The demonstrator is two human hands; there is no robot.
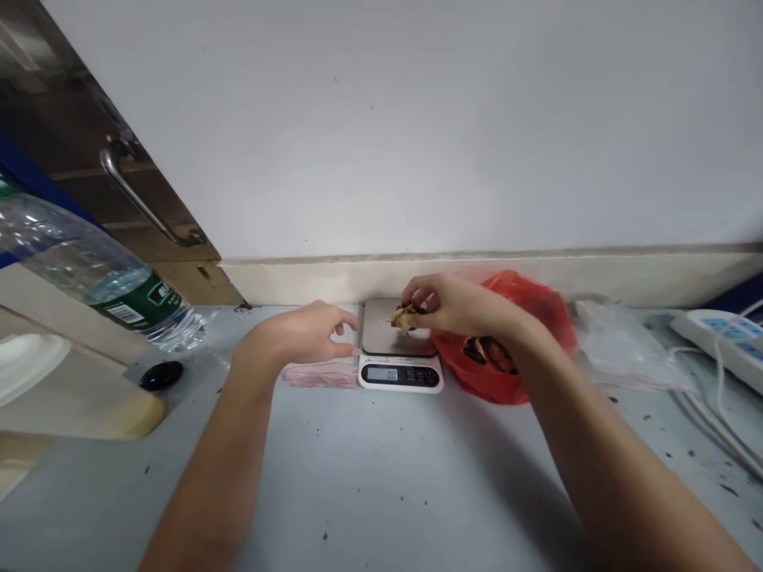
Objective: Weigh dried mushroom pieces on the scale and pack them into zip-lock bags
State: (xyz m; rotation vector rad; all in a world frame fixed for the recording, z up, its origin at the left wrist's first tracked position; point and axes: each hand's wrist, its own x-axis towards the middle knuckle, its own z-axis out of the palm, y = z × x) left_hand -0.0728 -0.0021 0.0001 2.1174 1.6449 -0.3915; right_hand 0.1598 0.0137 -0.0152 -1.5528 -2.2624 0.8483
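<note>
A small digital scale (400, 380) lies against the wall edge, its display reading 0.0. Over its metal plate, my right hand (438, 302) pinches a bunch of dried, curled brown-and-tan pieces (405, 318), which look like dried peel. Whether they touch the plate I cannot tell. My left hand (313, 330) hovers at the scale's left side, fingers apart and holding nothing. Beneath it are flat clear plastic bags (322, 375) with pink edges. Right of the scale, an open red plastic bag (486, 385) contains more dark dried pieces (492, 353), partly covered by my right forearm.
At left are a large water bottle (131, 298), a black oval object (161, 376) and a pale plastic container (77, 397). A clear plastic bag (625, 345), white cables (715, 429) and a white device with blue keys (724, 334) lie at right. Dark crumbs dot the grey table (358, 492).
</note>
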